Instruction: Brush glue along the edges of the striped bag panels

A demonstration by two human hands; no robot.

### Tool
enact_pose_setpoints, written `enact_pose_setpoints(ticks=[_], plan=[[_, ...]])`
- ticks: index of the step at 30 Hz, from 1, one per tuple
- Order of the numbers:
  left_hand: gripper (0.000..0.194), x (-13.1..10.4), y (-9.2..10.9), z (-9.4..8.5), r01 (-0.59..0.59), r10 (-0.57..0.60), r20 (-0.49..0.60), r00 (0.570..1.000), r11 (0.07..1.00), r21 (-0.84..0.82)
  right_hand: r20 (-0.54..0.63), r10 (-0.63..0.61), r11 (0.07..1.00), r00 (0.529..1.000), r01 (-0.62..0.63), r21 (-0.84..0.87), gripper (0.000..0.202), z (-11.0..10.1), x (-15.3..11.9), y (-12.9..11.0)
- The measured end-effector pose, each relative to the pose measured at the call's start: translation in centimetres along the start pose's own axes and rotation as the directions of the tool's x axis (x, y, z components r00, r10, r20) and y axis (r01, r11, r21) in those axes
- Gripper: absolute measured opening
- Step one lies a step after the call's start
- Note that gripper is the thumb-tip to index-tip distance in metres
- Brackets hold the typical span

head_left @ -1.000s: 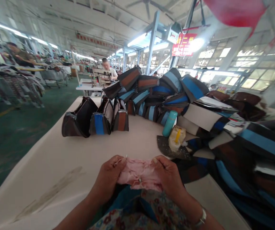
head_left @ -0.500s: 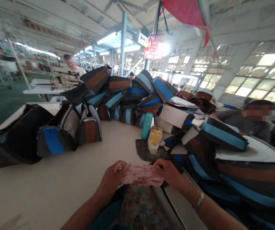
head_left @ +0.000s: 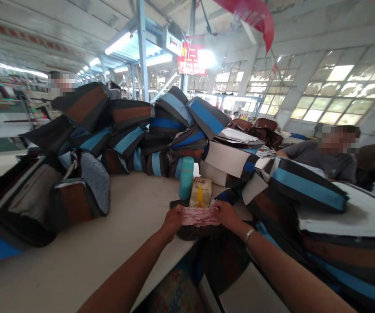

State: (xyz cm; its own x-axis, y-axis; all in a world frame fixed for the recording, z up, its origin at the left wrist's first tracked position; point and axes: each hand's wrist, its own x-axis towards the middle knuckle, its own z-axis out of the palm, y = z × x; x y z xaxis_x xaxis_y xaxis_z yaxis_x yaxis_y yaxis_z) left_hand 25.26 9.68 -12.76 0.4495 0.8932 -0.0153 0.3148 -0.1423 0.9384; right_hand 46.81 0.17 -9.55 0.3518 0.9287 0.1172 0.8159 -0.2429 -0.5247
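Note:
Between my two hands a crumpled pink cloth (head_left: 199,216) is stretched out, over a dark mat (head_left: 187,233) on the table. My left hand (head_left: 173,221) is closed on the cloth's left end. At the other end my right hand (head_left: 224,214) pinches it, with a silvery band on that wrist. Just behind the cloth stands a yellowish plastic container (head_left: 201,190) with a yellow strip on its front. A teal bottle (head_left: 186,177) is upright to the left of it.
Dark fabric pieces with blue and brown stripes (head_left: 130,114) are heaped across the back. Open-topped ones (head_left: 76,202) stand on the left of the pale table (head_left: 122,243). More pieces (head_left: 308,182) are stacked at right, beside a seated person (head_left: 321,158).
Both hands have moved forward with the pink cloth, from near my lap to over the dark mat. My view has shifted, so the left-hand pieces appear closer.

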Motion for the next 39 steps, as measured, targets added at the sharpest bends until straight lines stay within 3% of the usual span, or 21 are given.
enact_pose_setpoints(ticks=[8,11,14,17,22,26,32,39], plan=[[0.026,5.9,-0.4,1.6,-0.060,0.067,-0.027,0.997,0.975,0.213,-0.163,0.038,0.980,0.986,-0.069,-0.187,0.007,1.2,2.1,0.9],[0.028,6.8,-0.5,2.3,-0.021,0.060,-0.126,0.990,0.957,0.291,-0.189,0.037,0.973,0.981,-0.079,-0.218,0.009,1.9,2.5,0.6],[0.042,7.0,-0.7,3.1,0.027,0.059,-0.245,0.968,0.942,0.335,-0.199,0.056,0.976,0.978,-0.096,-0.198,0.015,2.7,2.9,0.6],[0.041,6.9,-0.7,3.7,0.046,0.050,-0.272,0.961,0.941,0.337,-0.174,0.050,0.988,0.983,-0.074,-0.135,0.015,3.5,3.3,1.1],[0.024,6.7,-0.6,4.6,-0.106,0.143,-0.119,0.983,0.956,0.272,-0.118,-0.040,0.998,0.992,0.046,0.044,0.018,4.1,3.6,1.8],[0.024,7.1,-0.8,4.6,-0.192,0.199,-0.009,0.980,0.958,0.212,-0.067,-0.138,0.981,0.988,0.146,0.127,0.022,4.2,3.4,1.5],[0.023,8.1,-1.3,3.4,-0.300,0.269,0.200,0.942,0.943,0.147,0.029,-0.211,0.970,0.977,0.205,0.132,0.025,3.9,3.2,0.8],[0.023,7.9,-1.1,2.9,-0.309,0.258,0.316,0.913,0.943,0.122,0.040,-0.202,0.974,0.978,0.197,0.111,0.055,5.5,2.8,0.8]])
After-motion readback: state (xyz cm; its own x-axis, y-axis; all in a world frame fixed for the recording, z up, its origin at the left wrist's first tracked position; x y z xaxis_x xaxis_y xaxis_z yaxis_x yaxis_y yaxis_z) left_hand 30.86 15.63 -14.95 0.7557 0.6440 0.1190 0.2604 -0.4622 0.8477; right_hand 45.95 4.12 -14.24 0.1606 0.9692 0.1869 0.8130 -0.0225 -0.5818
